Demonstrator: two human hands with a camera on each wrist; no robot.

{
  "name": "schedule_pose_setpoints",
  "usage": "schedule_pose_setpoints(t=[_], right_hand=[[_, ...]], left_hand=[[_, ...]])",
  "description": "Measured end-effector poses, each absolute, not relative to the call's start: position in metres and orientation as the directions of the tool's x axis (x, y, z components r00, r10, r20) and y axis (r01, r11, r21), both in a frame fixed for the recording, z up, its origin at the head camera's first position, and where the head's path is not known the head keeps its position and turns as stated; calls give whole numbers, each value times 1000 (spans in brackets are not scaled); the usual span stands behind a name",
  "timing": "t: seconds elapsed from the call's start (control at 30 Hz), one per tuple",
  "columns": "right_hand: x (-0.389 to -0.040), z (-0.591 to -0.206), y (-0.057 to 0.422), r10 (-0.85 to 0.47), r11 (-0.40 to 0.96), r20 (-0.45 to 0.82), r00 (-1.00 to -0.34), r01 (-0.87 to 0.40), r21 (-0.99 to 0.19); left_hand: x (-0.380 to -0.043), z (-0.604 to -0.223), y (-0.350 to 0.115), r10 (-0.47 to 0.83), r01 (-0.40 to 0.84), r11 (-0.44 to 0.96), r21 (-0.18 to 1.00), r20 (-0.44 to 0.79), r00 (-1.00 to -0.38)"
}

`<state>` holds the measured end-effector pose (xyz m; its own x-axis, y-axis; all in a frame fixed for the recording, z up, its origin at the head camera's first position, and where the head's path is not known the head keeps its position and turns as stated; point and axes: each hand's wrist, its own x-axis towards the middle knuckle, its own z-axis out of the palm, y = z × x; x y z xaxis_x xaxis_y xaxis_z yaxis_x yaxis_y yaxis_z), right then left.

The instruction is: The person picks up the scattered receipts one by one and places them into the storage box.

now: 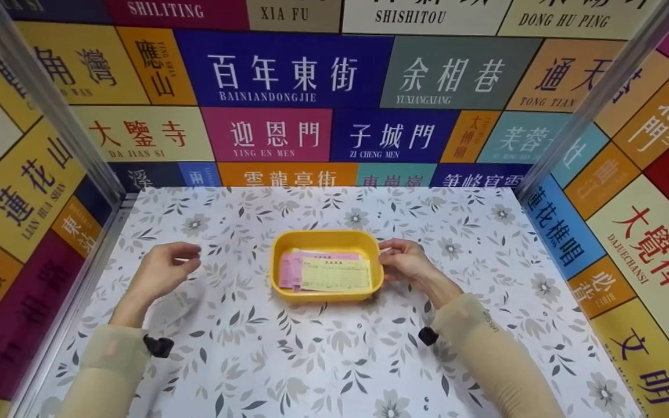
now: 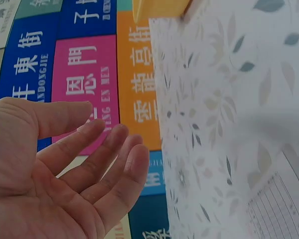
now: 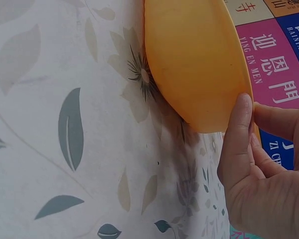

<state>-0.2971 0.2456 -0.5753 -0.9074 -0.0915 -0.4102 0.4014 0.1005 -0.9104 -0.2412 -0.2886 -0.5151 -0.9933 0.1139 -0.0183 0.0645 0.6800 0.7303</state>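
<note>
A yellow plastic box stands on the table, with pink slips and pale yellow slips of printed paper lying in it. My right hand pinches the rim at the box's right end; the right wrist view shows thumb and finger on either side of that rim. To the left, apart from the box, my left hand hovers over the table with loosely bent fingers and nothing in them. Below it lies a white slip with ruled lines, faint against the cloth in the head view.
A white cloth with grey leaves and flowers covers the table. Panels with coloured street-name signs rise at the back and both sides. Metal posts stand at the back corners.
</note>
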Motion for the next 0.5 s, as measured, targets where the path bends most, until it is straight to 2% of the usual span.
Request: schedule_pose_setpoints(t=[0.27, 0.5], right_hand=[[-300, -574, 245, -87, 128, -403, -911, 391, -911], [-299, -575, 247, -74, 141, -422, -904, 409, -902]], left_hand=[[-226, -523, -320, 72, 38, 726, 686, -20, -997], [-208, -548, -350, -1, -22, 782, 623, -34, -999]])
